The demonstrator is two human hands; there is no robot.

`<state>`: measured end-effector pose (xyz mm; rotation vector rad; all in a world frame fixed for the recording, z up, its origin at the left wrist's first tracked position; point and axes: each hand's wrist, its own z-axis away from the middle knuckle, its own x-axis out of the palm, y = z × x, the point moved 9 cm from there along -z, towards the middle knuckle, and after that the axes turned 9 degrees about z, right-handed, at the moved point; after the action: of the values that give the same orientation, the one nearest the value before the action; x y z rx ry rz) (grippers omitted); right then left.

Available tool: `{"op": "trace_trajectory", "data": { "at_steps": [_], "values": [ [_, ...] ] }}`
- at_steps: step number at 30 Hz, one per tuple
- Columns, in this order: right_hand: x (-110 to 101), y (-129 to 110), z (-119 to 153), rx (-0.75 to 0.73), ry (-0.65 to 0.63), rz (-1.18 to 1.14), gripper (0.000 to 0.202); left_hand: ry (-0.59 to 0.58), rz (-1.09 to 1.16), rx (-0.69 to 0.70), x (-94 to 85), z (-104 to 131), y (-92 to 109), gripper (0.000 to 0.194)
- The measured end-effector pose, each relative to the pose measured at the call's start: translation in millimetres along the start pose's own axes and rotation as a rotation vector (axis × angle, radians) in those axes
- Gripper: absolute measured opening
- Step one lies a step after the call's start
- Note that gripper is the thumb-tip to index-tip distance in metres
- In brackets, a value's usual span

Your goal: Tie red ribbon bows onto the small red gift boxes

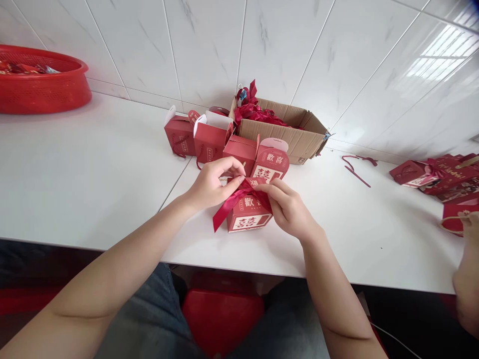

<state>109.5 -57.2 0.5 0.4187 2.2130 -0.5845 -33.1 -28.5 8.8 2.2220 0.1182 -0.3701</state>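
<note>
A small red gift box (250, 217) with pale lettering stands on the white table in front of me. Dark red ribbon (223, 213) is gathered in a bow at its top, one tail hanging to the left. My left hand (215, 182) pinches the ribbon at the bow from the left, thumb against fingertips. From the right, my right hand (290, 207) is closed on the ribbon too, its fingertips at the bow's right side. The fingers partly hide the knot. Right behind stands an open red box (270, 159) with its flap raised.
More red boxes (179, 133) stand in a row behind. A cardboard carton (284, 137) holds dark red ribbons by the tiled wall. A red basket (45, 92) is far left; a loose cord (355, 172) and finished boxes (415, 172) lie right. Another person's hand (472, 234) shows at the right edge.
</note>
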Motion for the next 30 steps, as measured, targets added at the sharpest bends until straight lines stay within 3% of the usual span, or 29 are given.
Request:
{"op": "trace_trajectory", "data": {
  "at_steps": [9,15,19,23,27,30],
  "values": [
    [1.2,-0.4,0.4,-0.002,-0.004,0.012,0.04,0.023,-0.038,0.052,-1.0,0.3,3.7,0.002],
    [-12.7,8.9,0.6,0.105,0.157,-0.067,0.031,-0.132,-0.019,-0.015,5.9,-0.7,-2.4,0.017],
    [-8.9,20.9,3.1,0.24,0.117,-0.201,0.033,-0.234,-0.042,0.011,11.0,0.2,2.0,0.018],
    [-8.3,24.2,4.2,0.287,0.11,-0.282,0.035,-0.206,-0.034,0.004,7.9,-0.5,4.8,0.012],
    [-14.3,30.9,5.9,0.345,0.193,-0.332,0.027,-0.156,-0.039,0.005,3.6,-1.8,7.2,0.005],
    [-16.3,37.2,7.6,0.406,0.24,-0.319,0.021,-0.19,-0.067,0.001,6.3,-1.5,4.4,0.004]
  ]
}}
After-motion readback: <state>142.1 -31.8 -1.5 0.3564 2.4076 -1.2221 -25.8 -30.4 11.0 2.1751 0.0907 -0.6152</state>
